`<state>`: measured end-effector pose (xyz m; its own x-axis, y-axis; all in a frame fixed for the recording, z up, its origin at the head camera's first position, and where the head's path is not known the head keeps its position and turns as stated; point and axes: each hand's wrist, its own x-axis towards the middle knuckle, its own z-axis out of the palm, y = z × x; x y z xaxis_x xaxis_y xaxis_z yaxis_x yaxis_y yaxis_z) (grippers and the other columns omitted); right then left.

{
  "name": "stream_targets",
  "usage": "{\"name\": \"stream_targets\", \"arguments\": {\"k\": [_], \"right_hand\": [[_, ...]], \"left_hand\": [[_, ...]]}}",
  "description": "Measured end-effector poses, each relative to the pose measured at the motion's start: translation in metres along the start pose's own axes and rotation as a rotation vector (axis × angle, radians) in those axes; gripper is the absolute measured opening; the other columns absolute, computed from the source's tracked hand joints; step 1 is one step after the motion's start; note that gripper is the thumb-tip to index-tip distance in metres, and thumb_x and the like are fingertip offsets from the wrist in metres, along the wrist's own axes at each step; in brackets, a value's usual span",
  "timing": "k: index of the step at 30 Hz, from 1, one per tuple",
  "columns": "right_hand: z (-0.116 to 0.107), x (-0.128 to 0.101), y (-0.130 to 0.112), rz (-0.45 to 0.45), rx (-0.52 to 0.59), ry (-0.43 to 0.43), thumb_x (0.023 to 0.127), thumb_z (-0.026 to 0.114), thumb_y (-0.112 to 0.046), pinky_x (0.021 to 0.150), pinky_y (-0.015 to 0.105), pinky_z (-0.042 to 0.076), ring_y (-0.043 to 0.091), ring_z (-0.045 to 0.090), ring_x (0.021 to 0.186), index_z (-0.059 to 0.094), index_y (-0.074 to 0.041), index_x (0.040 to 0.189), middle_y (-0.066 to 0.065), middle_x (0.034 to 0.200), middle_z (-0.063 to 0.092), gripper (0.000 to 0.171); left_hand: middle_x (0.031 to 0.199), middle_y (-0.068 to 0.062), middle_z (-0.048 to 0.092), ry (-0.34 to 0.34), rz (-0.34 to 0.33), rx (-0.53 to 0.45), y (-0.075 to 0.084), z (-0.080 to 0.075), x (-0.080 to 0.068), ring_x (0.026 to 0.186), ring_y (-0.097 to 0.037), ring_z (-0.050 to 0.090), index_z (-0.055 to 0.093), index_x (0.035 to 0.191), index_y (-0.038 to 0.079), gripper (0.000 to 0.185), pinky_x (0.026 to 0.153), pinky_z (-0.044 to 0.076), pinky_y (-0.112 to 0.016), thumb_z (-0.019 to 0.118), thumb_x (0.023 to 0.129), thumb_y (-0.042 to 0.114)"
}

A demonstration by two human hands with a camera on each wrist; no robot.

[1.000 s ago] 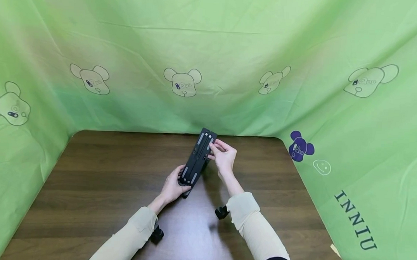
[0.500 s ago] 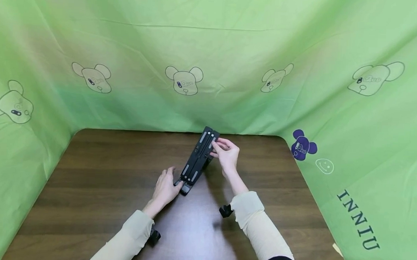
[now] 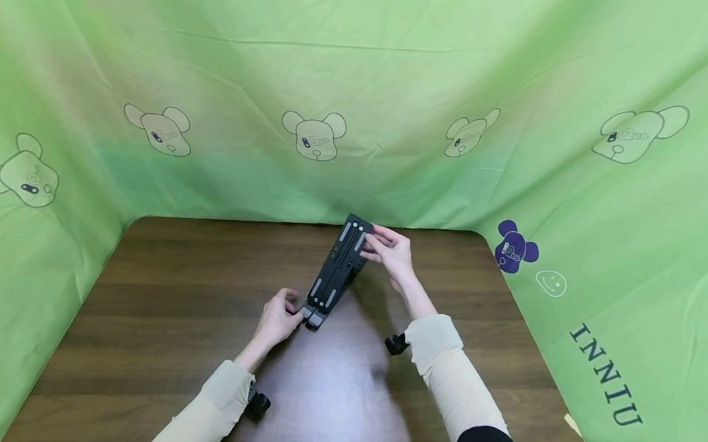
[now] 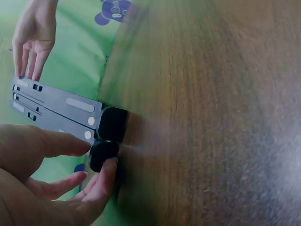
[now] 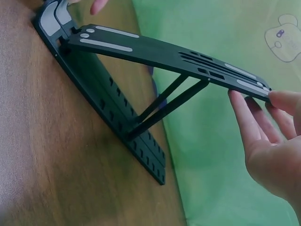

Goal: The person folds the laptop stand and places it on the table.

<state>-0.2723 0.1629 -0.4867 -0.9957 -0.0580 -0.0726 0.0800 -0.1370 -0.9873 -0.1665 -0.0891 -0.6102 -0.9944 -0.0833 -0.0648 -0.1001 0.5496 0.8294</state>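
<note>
A black folding laptop stand [image 3: 339, 266] with grey pads stands tilted near the back of the table, its narrow top plate raised off the base by thin struts [image 5: 167, 106]. My left hand [image 3: 280, 318] is at the stand's near end. In the left wrist view its thumb and a finger pinch one of the two rounded black end tabs [image 4: 104, 155]. At the far, raised end my right hand [image 3: 391, 252] holds the plate's right edge, thumb over the top and fingers below, as the right wrist view shows. The slotted base [image 5: 115, 113] rests on the wood.
A brown wooden table [image 3: 177, 319] lies under everything. Green printed cloth [image 3: 313, 61] hangs along its back and both sides, close behind the stand's far end. Black wrist cameras [image 3: 396, 344] sit below both sleeves.
My left hand has slid off the plate's near end, down and left to the end tab, uncovering the grey pads there. My right hand has shifted slightly up and right along the edge.
</note>
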Motion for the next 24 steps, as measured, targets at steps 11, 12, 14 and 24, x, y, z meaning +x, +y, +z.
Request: {"name": "stream_targets", "arguments": {"k": [11,12,14,24], "right_hand": [[0.003,-0.005,0.003,-0.004,0.090,0.076,0.102,0.067,0.011,0.076,0.032,0.070,0.008,0.080,0.072,0.059,0.018,0.145,-0.005,0.091,0.084,0.044],[0.004,-0.006,0.004,-0.009,0.092,0.086,0.102,0.067,0.011,0.076,0.033,0.070,0.008,0.080,0.072,0.059,0.018,0.144,-0.004,0.092,0.084,0.043],[0.006,-0.008,0.004,-0.018,0.096,0.111,0.101,0.068,0.012,0.077,0.034,0.070,0.009,0.080,0.072,0.060,0.018,0.143,-0.002,0.094,0.085,0.043],[0.016,-0.017,0.007,-0.037,0.168,0.238,0.099,0.068,0.015,0.076,0.037,0.070,0.009,0.079,0.070,0.063,0.018,0.141,-0.007,0.086,0.080,0.042]], "left_hand": [[0.086,-0.003,0.069,0.028,-0.148,-0.211,0.020,-0.003,-0.007,0.065,-0.004,0.070,0.071,0.121,0.003,0.039,0.062,0.055,-0.020,0.074,0.083,-0.006],[0.087,-0.002,0.070,0.038,-0.154,-0.200,0.015,0.001,-0.005,0.067,-0.004,0.069,0.072,0.121,0.006,0.039,0.064,0.054,-0.020,0.075,0.083,-0.005],[0.089,-0.003,0.071,0.059,-0.140,-0.186,0.008,0.005,-0.001,0.070,-0.007,0.070,0.072,0.120,0.007,0.039,0.065,0.054,-0.021,0.075,0.083,-0.005],[0.084,-0.008,0.067,0.175,-0.036,-0.172,0.021,-0.006,-0.002,0.070,-0.015,0.068,0.069,0.112,0.003,0.034,0.064,0.051,-0.026,0.071,0.079,-0.006]]}}
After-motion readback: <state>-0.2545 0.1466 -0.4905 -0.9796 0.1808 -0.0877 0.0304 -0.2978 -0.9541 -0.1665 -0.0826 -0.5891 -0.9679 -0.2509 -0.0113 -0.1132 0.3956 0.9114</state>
